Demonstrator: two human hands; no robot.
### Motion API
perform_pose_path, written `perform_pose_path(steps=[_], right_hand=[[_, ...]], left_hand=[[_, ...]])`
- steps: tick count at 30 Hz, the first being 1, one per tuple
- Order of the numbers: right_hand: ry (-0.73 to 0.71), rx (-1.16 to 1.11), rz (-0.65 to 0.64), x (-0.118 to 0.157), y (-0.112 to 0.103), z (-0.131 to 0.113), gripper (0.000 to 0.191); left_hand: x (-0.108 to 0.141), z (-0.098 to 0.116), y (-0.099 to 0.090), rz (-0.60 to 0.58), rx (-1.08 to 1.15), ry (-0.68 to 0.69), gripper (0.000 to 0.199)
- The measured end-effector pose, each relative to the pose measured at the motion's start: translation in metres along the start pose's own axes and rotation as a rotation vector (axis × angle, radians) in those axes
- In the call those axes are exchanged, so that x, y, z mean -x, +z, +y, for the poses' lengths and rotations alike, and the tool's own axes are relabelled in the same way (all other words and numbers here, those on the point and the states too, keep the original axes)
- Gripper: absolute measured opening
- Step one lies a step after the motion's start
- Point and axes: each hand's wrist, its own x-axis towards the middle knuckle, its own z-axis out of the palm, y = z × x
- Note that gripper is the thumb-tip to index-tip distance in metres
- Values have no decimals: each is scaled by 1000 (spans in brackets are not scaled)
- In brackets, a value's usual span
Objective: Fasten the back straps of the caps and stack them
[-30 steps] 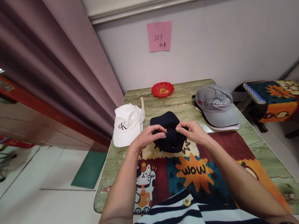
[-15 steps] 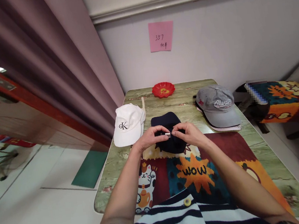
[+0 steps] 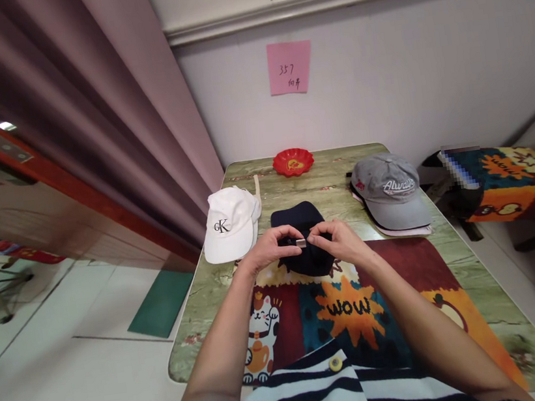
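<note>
A dark navy cap (image 3: 299, 215) lies at the middle of the table, its far edge rounded and its near part over the patterned mat. Over it, my left hand (image 3: 278, 245) pinches a small silvery metal piece (image 3: 301, 243), which looks like a strap buckle. My right hand (image 3: 334, 239) is just to the right, its thumb and fingertips pressed together on the dark strap by the buckle; what exactly they grip is too small to tell. A white cap (image 3: 229, 222) rests to the left, and a grey cap (image 3: 389, 188) sits on other caps at the right.
The green wood-patterned table (image 3: 199, 321) carries a red scalloped dish (image 3: 293, 162) at its far edge and a colourful mat (image 3: 351, 308) in front. A pink note (image 3: 290, 68) hangs on the wall. To the right stands a covered stool (image 3: 511, 181).
The metal piece between my hands shows a wider face than before. Both hands have stayed over the navy cap, and the view has shifted slightly.
</note>
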Motion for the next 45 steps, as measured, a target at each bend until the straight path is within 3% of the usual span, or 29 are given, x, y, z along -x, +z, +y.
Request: perform_pose_path(steps=[4, 15, 19, 22, 25, 28, 32, 35, 39, 45], right_hand=[[9, -9, 2, 0, 0, 2, 28], [-25, 47, 7, 0, 4, 6, 31], [-38, -32, -13, 0, -6, 8, 31], [-34, -65, 41, 3, -24, 23, 31], [-12, 45, 119, 11, -42, 48, 31], [-22, 267, 91, 18, -52, 72, 52], [-71, 375, -12, 21, -44, 88, 73], [-89, 292, -32, 17, -32, 87, 65], [-116, 80, -16, 11, -33, 69, 22], [-58, -537, -43, 13, -67, 24, 25]], left_hand=[[-1, 7, -2, -82, -34, -30, 29], [-7, -8, 2, 9, -39, -62, 30], [-5, -5, 3, 5, -47, -62, 28], [1, 0, -1, -17, -69, -78, 31], [8, 1, -11, -9, -101, -94, 43], [14, -7, -24, -2, -185, -88, 58], [15, -29, -31, -44, -344, -28, 63], [11, -40, -25, 4, -414, -9, 43], [10, -22, -20, 84, -179, -22, 31], [20, 39, -22, 148, 537, 36, 43]])
